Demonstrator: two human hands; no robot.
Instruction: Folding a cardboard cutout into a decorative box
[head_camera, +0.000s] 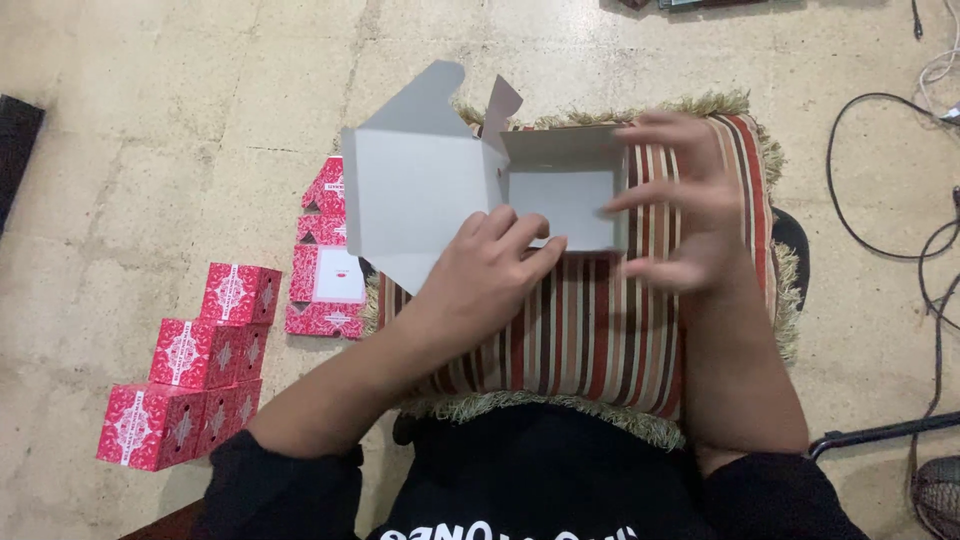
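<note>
Head view, looking down. Floor (180, 120): pale stone tile, with dark cables (880, 200) at the right edge. Striped cushion (600, 330) with a fringed border lies on the person's lap and serves as the work surface.

Carton blank (430, 190): grey-white inside face up, half-formed, resting on the cushion's upper left and overhanging it. One wall stands up at the right; flaps project at the top. Judged light, thin card: stiff along the panels, weak at the creases, easy to dent. Best held by flat panels or folded edges, not by the loose flaps.

Left hand (490, 270): fingers together and curled, pressing down on the blank's lower edge near the middle. Right hand (680, 210): fingers spread, tips at the raised right wall; motion blur, so contact is probable, not certain.

Counts: one blank in hand. Flat red patterned blanks (325, 260) lie on the floor left of the cushion, perhaps a stack of several; the number is not resolvable. Finished red boxes (195, 365): three visible, stepped diagonally at far left.
</note>
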